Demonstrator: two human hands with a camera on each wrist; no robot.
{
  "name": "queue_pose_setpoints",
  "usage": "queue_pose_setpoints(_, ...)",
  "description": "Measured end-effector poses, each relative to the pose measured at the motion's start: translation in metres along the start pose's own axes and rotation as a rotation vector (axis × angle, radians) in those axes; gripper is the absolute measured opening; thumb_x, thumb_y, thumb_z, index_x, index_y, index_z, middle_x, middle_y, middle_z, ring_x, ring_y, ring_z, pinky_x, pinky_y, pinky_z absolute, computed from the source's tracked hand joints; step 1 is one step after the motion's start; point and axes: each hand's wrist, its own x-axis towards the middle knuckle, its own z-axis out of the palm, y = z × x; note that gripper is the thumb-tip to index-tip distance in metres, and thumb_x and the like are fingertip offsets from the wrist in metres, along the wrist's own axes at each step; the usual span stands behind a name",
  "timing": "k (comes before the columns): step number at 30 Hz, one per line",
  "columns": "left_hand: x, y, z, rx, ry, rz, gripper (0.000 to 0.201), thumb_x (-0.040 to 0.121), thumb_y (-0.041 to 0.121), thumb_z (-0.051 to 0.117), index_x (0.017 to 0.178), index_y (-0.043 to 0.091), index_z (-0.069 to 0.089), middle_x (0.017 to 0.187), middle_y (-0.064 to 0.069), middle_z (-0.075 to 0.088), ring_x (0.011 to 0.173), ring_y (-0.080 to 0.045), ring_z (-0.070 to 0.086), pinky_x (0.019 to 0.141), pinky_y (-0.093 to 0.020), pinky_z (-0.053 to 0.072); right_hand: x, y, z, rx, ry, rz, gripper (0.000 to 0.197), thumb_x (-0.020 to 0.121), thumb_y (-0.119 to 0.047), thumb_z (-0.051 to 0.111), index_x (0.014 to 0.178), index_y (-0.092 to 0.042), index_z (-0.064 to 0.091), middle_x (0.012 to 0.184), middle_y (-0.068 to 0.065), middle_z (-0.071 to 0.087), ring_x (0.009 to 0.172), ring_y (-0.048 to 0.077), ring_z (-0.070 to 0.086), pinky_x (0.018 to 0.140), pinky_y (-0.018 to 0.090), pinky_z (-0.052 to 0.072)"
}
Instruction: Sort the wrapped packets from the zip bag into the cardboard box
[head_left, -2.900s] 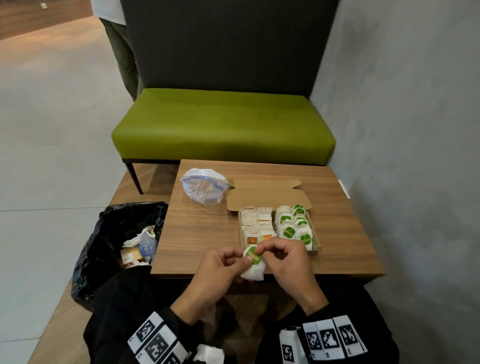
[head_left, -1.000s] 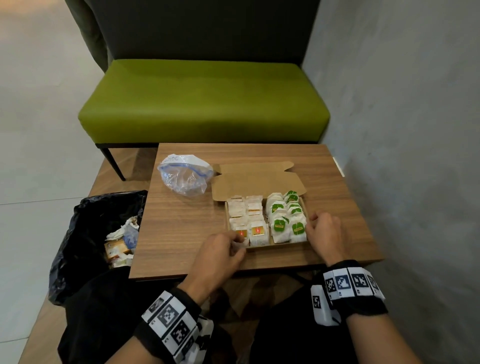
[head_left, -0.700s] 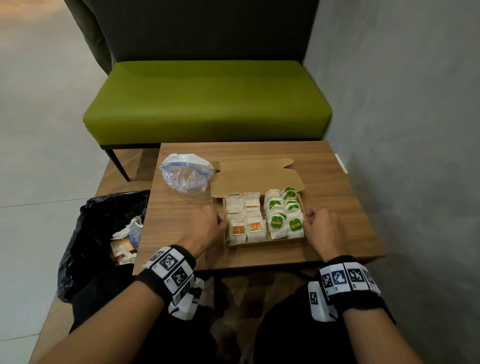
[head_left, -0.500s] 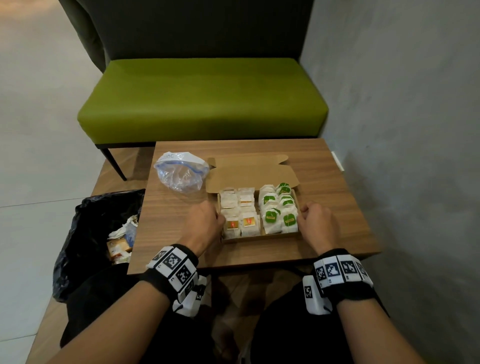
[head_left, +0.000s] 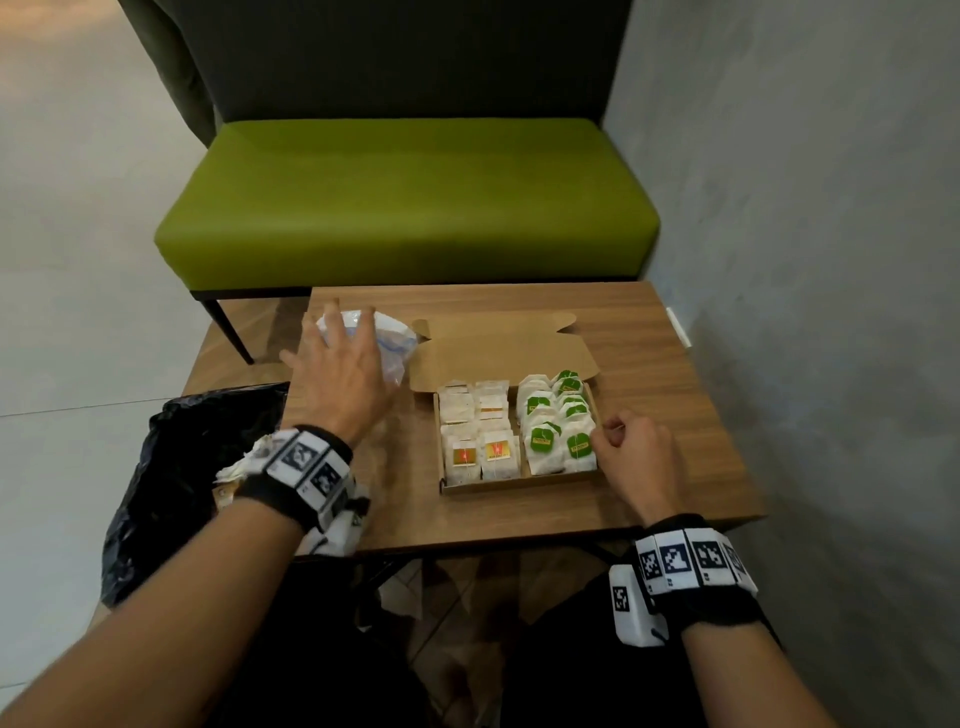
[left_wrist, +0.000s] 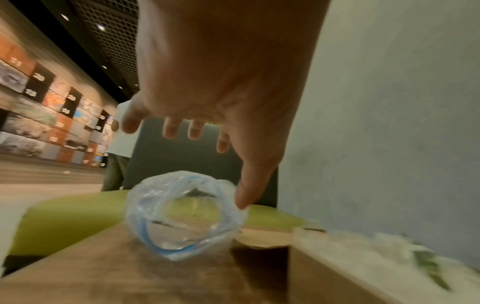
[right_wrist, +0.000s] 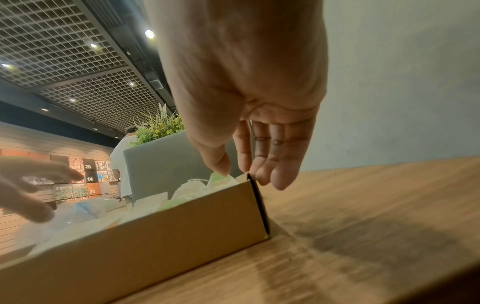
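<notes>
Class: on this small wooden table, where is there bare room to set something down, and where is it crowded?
Free: the strip of wooden table between the open cardboard box and the grey wall, and the near edge in front of the box. Crowded: the box, packed with wrapped packets, and the far left corner, where the left hand spreads over the clear zip bag.

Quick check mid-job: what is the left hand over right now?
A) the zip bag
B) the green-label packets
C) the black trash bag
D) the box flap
A: the left hand, fingers spread, is above the clear zip bag on the table, beside the cardboard box.
</notes>
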Motion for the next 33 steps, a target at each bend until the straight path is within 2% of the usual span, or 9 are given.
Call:
queue_pose_setpoints(4,0.027,-0.033,0.026,0.092,-0.186,0.031,0.094,0.086,0.059,0.059,0.154,0.027,0.003,0.16,-0.012,0.018,0.142,-0.04,0.029,0.105,-0.078,0.018,-0.003,-0.004,0.001,0.0,0.028,0.001,0.024,0.093,-0.036,0.063,0.11,-0.02,0.066,0.097,-0.003,0.067,0.079,0.014,0.061,0.065,0.03,0.053)
queue_pose_setpoints(11,-0.007,-0.054,0.019,-0.045,-0.02,0.079,0.023,0.086,0.015,0.062,0.108,0.01,0.067,0.095,-0.015,0.058,0.087,-0.039,0.059,0.076,-0.051,0.051,-0.029,-0.038,-0.008,-0.026,0.095,-0.219,0.041,0.092,-0.041,0.06,0.13,-0.024,0.057,0.132,-0.002,0.054,0.117,0.013,0.046,0.085,0.024,0.038)
queue_pose_setpoints(14,-0.041,-0.046,-0.013,-0.273,0.12,0.109,0.018,0.083,0.003,0.063,0.098,0.006,0.07,0.079,-0.01,0.052,0.071,-0.035,0.055,0.06,-0.044,0.048,-0.061,-0.073,-0.013,0.218,0.057,-0.56,0.049,0.095,-0.037,0.058,0.142,-0.027,0.047,0.146,-0.002,0.045,0.129,0.007,0.039,0.101,0.028,0.038)
queue_pose_setpoints(18,-0.103,-0.023,-0.045,-0.758,0.035,0.155,0.028,0.086,0.002,0.066,0.102,0.023,0.075,0.073,0.006,0.061,0.061,-0.014,0.06,0.058,-0.035,0.052,-0.099,-0.113,-0.018,0.236,-0.121,-0.963,0.067,0.098,-0.041,0.051,0.156,-0.031,0.018,0.164,-0.001,0.017,0.148,0.016,0.025,0.111,0.034,0.036)
queue_pose_setpoints(22,-0.147,-0.004,-0.069,-1.569,-0.222,-0.052,0.026,0.091,-0.01,0.055,0.091,0.009,0.073,0.071,-0.009,0.072,0.058,-0.017,0.065,0.052,-0.029,0.054,-0.114,-0.119,-0.018,0.388,-0.113,-1.014,0.063,0.097,-0.036,0.056,0.153,-0.016,0.033,0.159,0.004,0.033,0.145,0.018,0.034,0.115,0.034,0.038)
queue_pose_setpoints(25,-0.163,0.001,-0.07,-1.806,-0.233,-0.05,0.017,0.093,-0.003,0.055,0.105,0.0,0.067,0.087,-0.013,0.073,0.076,-0.02,0.069,0.064,-0.027,0.056,-0.123,-0.118,-0.022,0.525,-0.13,-0.961,0.056,0.095,-0.025,0.062,0.147,-0.012,0.044,0.144,0.005,0.051,0.132,0.014,0.048,0.111,0.024,0.039)
queue_pose_setpoints(27,-0.169,0.003,-0.069,-1.742,-0.177,-0.008,0.024,0.092,0.007,0.059,0.115,0.002,0.06,0.095,-0.014,0.075,0.086,-0.021,0.072,0.073,-0.026,0.056,-0.125,-0.117,-0.025,0.566,-0.114,-0.897,0.047,0.094,-0.015,0.064,0.14,-0.012,0.053,0.132,0.003,0.06,0.121,0.01,0.056,0.104,0.019,0.043)
queue_pose_setpoints(30,-0.176,-0.002,-0.072,-1.135,0.002,0.12,0.075,0.078,0.038,0.076,0.138,0.02,0.035,0.101,0.001,0.068,0.089,-0.005,0.066,0.074,-0.015,0.051,-0.124,-0.108,-0.03,0.627,-0.07,-0.713,0.03,0.095,-0.008,0.061,0.125,-0.014,0.063,0.114,-0.009,0.066,0.105,0.0,0.061,0.09,0.016,0.051)
queue_pose_setpoints(33,-0.181,-0.012,-0.074,-0.753,0.087,0.269,0.115,0.064,0.072,0.07,0.153,0.036,0.006,0.139,-0.003,0.042,0.121,-0.016,0.05,0.094,-0.03,0.05,-0.127,-0.102,-0.033,0.756,-0.128,-0.522,0.018,0.096,-0.013,0.061,0.108,-0.025,0.064,0.101,-0.016,0.069,0.096,-0.001,0.066,0.082,0.022,0.056)
